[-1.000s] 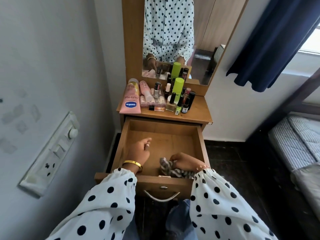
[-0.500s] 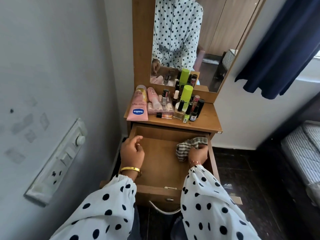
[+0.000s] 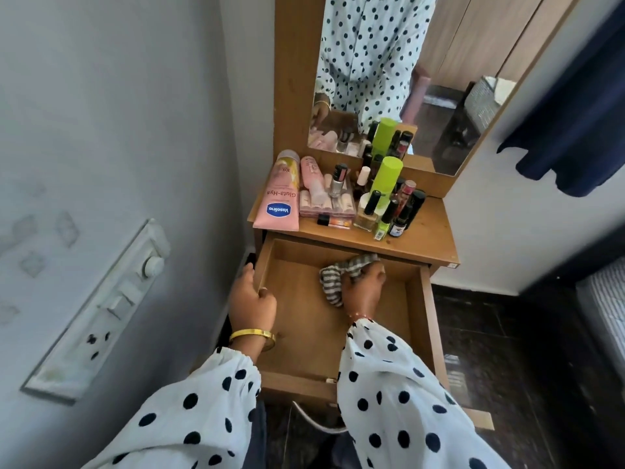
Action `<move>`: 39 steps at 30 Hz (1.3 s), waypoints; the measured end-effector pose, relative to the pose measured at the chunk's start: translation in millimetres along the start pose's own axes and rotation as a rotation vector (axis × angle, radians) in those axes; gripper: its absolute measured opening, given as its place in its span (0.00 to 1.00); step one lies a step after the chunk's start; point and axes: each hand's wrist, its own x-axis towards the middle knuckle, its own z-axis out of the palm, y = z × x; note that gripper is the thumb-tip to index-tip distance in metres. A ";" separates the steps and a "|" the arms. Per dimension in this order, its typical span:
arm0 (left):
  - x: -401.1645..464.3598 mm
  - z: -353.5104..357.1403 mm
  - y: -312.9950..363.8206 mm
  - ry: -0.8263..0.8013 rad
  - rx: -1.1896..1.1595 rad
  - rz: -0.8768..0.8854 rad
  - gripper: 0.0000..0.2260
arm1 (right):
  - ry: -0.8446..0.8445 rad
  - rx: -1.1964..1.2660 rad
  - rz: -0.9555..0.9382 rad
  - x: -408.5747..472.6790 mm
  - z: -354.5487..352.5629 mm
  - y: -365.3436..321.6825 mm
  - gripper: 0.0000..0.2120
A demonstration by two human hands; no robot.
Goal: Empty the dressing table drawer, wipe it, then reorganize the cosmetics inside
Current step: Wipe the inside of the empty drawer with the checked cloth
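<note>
Drawer (image 3: 424,319) open — striped cloth (image 3: 333,277) gripped inside

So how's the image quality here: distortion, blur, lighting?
Head view: wide-angle bending curves the wall and mirror edges; daylight from the right leaves the floor dark; the drawer, cloth and both hands are acceptably sharp; small bottle labels are unreadable.

Pink squeeze tube (image 3: 278,204) lying on the dressing table top, cap end toward the mirror: a blue oval badge reads "Vaseline", w/ "Gluta-Hya" printed above it and "10x" near the yellow cap end; all of it appears upside down from the wearer's side. Labels on the small bottles (image 3: 389,211) and other cosmetics beside it are too small/blurred to read, and no other text is legible.
</note>
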 end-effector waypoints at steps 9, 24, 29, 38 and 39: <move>-4.0 -4.7 3.1 -0.013 -0.055 -0.022 0.22 | -0.559 -0.560 -0.523 -33.5 49.9 -36.5 0.30; -3.5 -5.0 0.3 -0.004 -0.093 -0.021 0.24 | -0.934 -0.757 -0.624 -90.0 32.7 -24.4 0.21; -4.3 -2.2 1.2 -0.034 -0.038 -0.018 0.25 | -0.646 -0.860 -0.640 -65.4 43.7 -26.3 0.25; -6.9 -0.7 -1.4 -0.069 0.066 0.055 0.24 | -0.271 -1.093 -0.531 -19.5 16.2 -14.5 0.17; -6.6 -0.1 -2.2 -0.072 0.092 0.064 0.24 | -0.246 -1.121 -0.489 -15.3 6.7 -7.5 0.17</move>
